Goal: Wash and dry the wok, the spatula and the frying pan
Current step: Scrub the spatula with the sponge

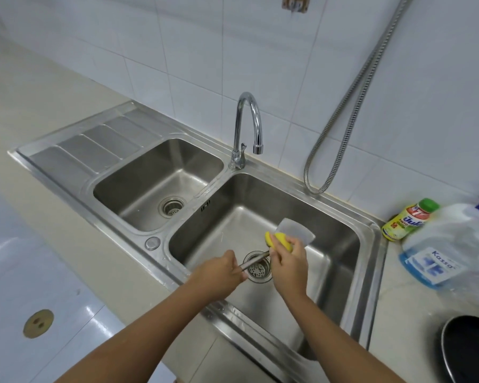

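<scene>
Over the right sink basin (351, 230) my left hand (219, 275) grips the metal handle of the spatula (296, 229), whose flat steel blade points up and to the right. My right hand (288, 262) holds a yellow sponge (280, 240) against the spatula where the blade meets the handle. A black pan (470, 349) sits on the counter at the lower right, cut off by the frame edge. The wok is not in view.
The chrome tap (249, 125) stands between the two basins, with no water running. The left basin (155, 183) and its drainboard (94, 145) lie to the left. A dish-soap bottle (409, 219) and a large blue-liquid jug (451, 244) stand on the right counter. A shower hose (343, 128) hangs on the tiled wall.
</scene>
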The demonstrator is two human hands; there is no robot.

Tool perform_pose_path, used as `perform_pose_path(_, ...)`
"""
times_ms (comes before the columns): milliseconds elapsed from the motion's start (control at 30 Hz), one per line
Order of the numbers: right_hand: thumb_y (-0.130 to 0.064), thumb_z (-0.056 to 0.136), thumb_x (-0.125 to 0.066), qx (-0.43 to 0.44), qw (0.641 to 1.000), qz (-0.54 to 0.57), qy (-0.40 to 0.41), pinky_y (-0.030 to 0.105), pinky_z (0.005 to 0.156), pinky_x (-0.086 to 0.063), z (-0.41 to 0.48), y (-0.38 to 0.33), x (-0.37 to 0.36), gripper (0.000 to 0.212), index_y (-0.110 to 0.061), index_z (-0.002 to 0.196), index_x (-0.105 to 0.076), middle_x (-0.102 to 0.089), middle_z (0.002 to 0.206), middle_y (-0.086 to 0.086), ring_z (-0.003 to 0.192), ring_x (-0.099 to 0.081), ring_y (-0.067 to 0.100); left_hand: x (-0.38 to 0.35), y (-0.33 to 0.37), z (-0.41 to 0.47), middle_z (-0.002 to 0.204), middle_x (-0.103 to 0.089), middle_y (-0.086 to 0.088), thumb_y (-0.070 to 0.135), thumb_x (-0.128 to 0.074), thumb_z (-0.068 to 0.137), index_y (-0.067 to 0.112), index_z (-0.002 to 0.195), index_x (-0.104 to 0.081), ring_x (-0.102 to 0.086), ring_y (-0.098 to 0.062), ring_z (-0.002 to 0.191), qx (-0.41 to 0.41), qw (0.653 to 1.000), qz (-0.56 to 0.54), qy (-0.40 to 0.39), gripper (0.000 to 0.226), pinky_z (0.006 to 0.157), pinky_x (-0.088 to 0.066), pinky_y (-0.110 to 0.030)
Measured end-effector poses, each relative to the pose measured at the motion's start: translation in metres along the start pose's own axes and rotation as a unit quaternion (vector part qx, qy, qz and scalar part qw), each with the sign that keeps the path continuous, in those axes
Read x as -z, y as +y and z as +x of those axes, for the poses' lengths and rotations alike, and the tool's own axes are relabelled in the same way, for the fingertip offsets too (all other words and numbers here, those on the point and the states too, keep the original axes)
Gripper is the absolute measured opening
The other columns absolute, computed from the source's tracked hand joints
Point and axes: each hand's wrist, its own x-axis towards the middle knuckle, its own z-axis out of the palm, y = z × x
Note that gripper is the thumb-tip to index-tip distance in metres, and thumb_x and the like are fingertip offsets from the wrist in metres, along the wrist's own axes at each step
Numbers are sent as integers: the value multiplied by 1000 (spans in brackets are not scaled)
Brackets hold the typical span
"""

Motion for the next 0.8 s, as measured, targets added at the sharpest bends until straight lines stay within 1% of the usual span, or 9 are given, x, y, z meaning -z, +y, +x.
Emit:
perform_pose_path(133,-38,93,-42,158,986,-39,-38,36,93,-41,-17,-9,9,41,-37,132,-56,-48,133,4,112,-46,22,-5,-1,6,70,-57,3,43,-42,99,18,93,-47,-59,-15,61,-16,997,-65,-29,26,62,-47,-31)
perform_pose_path(267,-41,93,-42,80,995,-57,7,43,90,-47,-12,5,16,44,-35,135,-53,-50,133,9,110,-50,27,-3,-6,17,79,-61,3,36,-36,103,16,91,-53,-53,-15,71,-33,993,-94,-56,28,74,-46,-33)
perform_pose_path(367,-37,91,-48,193,977,-78,-36,41,88,-46,-23,2,14,44,-40,135,-49,-48,134,9,111,-50,27,-1,-7,22,83,-59,-2,29,-35,104,16,91,-56,-51,-20,76,-21,993,-93,-65,28,64,-38,-29)
perform_pose_path(433,-38,91,-50,224,969,-102,-40,40,86,-46,-24,4,14,44,-42,135,-48,-49,133,9,109,-52,27,-2,-5,22,79,-55,-2,29,-35,103,17,85,-56,-50,-21,78,-13,994,-101,-47,31,64,-36,-29)
perform_pose_path(533,-33,88,-55,116,988,-102,26,41,83,-47,-4,11,21,47,-40,134,-51,-52,129,10,100,-54,29,-4,1,15,73,-53,1,30,-35,103,15,83,-58,-52,-22,79,-15,994,-105,-10,34,67,-34,-29)
perform_pose_path(600,-27,87,-58,43,992,-90,79,42,83,-45,11,17,31,45,-35,131,-58,-54,125,11,98,-53,31,-2,4,11,79,-58,-6,34,-34,102,14,85,-57,-53,-24,79,-33,997,-73,15,36,67,-35,-31)
perform_pose_path(700,-23,93,-58,-68,994,-26,80,42,93,-42,31,21,46,37,-33,128,-61,-53,125,8,109,-49,30,1,2,8,76,-58,-7,43,-32,102,18,72,-47,-53,-26,74,-61,997,-17,32,42,63,-36,-33)
perform_pose_path(733,-24,93,-58,-67,995,-27,62,41,95,-41,35,20,48,36,-34,128,-61,-53,126,6,111,-47,28,2,1,7,70,-53,-3,46,-31,101,19,68,-43,-51,-25,71,-67,997,3,37,44,61,-36,-32)
perform_pose_path(800,-29,93,-56,11,999,-45,26,38,96,-41,33,12,49,33,-36,124,-64,-52,125,3,111,-45,24,3,-4,7,64,-47,1,49,-30,101,21,65,-38,-49,-23,66,-81,995,40,45,46,58,-35,-32)
